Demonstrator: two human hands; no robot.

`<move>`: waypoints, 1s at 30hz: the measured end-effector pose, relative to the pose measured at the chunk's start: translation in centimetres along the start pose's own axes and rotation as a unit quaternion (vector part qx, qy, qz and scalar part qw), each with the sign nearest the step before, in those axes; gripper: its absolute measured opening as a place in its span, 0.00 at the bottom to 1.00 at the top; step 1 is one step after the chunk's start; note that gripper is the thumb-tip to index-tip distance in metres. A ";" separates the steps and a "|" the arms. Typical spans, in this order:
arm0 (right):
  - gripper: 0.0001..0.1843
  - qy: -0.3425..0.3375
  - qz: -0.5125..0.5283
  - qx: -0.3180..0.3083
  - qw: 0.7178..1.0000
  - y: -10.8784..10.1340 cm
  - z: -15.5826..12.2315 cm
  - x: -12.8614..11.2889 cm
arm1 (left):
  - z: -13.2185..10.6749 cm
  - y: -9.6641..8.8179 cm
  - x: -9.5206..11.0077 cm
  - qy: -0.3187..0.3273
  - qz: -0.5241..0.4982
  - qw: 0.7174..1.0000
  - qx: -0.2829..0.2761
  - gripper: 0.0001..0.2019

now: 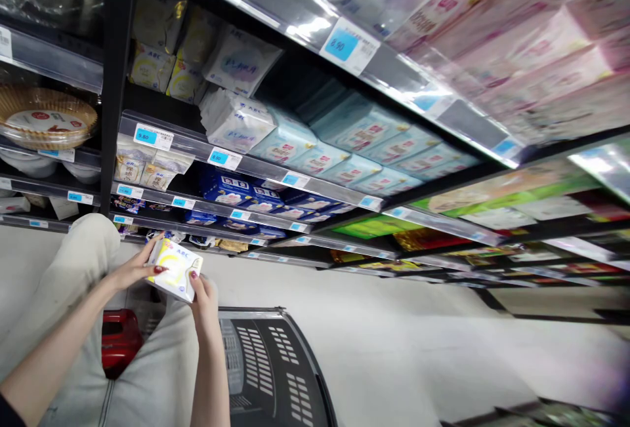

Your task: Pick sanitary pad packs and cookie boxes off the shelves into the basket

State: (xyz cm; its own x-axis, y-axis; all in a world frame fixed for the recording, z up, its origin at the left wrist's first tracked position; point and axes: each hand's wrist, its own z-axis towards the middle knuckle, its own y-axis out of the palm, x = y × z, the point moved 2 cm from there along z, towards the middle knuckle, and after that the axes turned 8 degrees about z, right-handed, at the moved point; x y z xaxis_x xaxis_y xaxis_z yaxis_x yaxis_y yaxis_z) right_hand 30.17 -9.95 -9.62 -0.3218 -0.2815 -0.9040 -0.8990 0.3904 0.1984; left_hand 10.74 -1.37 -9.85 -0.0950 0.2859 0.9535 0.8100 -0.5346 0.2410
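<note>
A small white and yellow packet marked ABC is held in both hands above my lap. My left hand grips its left edge with the fingers curled over the top. My right hand holds the packet's right edge from below, thumb on its face. My knees in pale trousers sit just under the packet. A dark plastic shopping basket with slotted walls is on the floor to the right of my right forearm.
Black shop shelves with blue price tags rise in front, stocked with white, light blue and dark blue packs. A round tray of paper liners sits at far left. A red object lies under my legs. Pale floor stretches right.
</note>
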 end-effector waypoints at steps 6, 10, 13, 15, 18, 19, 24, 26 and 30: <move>0.47 0.086 0.047 -0.026 0.995 -1.1 0.5 -1.2 | -0.4 0.2 0.8 0.070 0.007 0.995 -0.064 0.69; 0.49 0.111 0.046 -0.065 0.991 -1.6 0.4 -2.1 | -0.3 0.4 1.4 0.034 0.013 0.999 -0.039 0.58; 0.50 0.083 0.061 -0.083 0.991 -1.2 0.3 -2.1 | -0.1 0.3 1.7 0.030 -0.001 1.000 0.007 0.47; 0.48 0.045 0.071 -0.082 0.993 -0.8 0.2 -1.6 | 0.1 0.2 1.5 0.002 -0.012 0.999 0.039 0.41; 0.41 -0.019 0.077 -0.066 0.995 -0.3 0.2 -0.8 | 0.2 0.1 1.1 -0.060 -0.037 0.993 0.093 0.38; 0.39 -0.034 0.079 -0.063 0.994 -0.1 0.3 -0.6 | 0.2 0.1 1.1 -0.073 -0.047 0.990 0.108 0.39; 0.35 -0.067 0.085 -0.061 0.992 0.7 0.1 -1.0 | 0.0 0.3 1.4 -0.094 -0.069 0.988 0.103 0.40; 0.32 -0.072 0.089 -0.070 0.991 1.1 0.0 -1.4 | 0.0 0.3 1.4 -0.098 -0.066 0.988 0.098 0.41; 0.31 -0.058 0.084 -0.054 0.993 1.2 -0.1 -1.5 | 0.0 0.4 1.3 -0.092 -0.061 0.989 0.094 0.40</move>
State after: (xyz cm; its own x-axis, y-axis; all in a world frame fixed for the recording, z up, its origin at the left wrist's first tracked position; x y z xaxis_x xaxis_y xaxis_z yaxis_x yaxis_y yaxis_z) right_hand 29.55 -9.15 -7.95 -0.4401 -0.1153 -0.8905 -0.8639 0.3250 0.3849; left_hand 10.94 -1.17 -8.57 -0.1056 0.4888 0.8660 0.8938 -0.3350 0.2981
